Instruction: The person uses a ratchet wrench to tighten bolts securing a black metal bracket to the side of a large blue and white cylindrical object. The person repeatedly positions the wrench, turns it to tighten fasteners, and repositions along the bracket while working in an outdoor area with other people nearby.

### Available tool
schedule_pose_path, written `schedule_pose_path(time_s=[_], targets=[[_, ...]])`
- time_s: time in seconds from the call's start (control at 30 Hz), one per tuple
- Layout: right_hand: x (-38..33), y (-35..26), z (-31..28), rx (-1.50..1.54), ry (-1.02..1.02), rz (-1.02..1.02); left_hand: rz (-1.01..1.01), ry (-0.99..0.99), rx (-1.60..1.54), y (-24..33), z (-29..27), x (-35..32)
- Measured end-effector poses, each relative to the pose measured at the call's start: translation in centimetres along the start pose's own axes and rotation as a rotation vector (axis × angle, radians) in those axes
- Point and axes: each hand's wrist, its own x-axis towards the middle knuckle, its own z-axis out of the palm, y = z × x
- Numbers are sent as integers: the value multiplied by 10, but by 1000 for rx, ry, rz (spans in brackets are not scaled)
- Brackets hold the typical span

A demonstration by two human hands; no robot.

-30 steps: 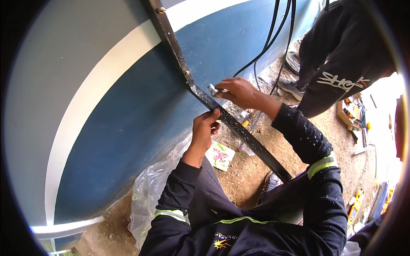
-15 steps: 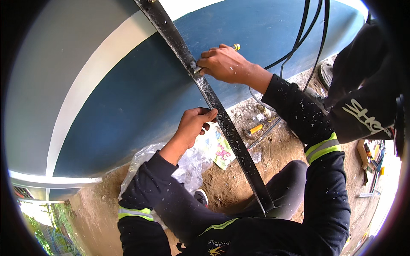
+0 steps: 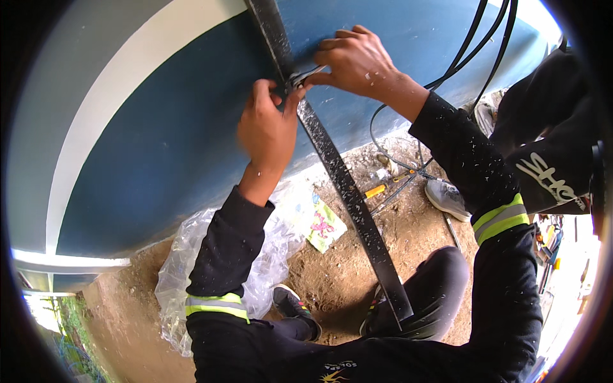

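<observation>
Bare brown earth (image 3: 408, 239), with a crumpled clear plastic sheet (image 3: 182, 274) at left, meets a curving blue wall (image 3: 159, 134) banded in white on the far side. Before that wall stands a black metal bar (image 3: 333, 172), its long axis slanting from far centre to the near right, lower end by the person's leg. The right grip (image 3: 357, 64) is closed on a silvery tool (image 3: 311, 73) at the bar; whether the left grip (image 3: 268, 131) pinches bar or tool cannot be told.
</observation>
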Motion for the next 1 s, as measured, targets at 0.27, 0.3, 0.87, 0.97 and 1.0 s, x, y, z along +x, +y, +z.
schedule_pose_path(time_s=[0.27, 0.3, 0.87, 0.97, 1.0], targets=[[-31, -11, 42, 112, 181, 280, 50, -24, -182, -20, 15, 4], [-33, -13, 44, 127, 238, 286, 5, -48, -171, -20, 16, 4], [10, 36, -10, 62, 94, -261, -262, -255, -291, -4, 4, 23], [28, 33, -22, -23, 84, -372, -158, -221, -315, -7, 9, 19], [27, 31, -21, -5, 104, -353, -149, -218, -319, -8, 10, 18]])
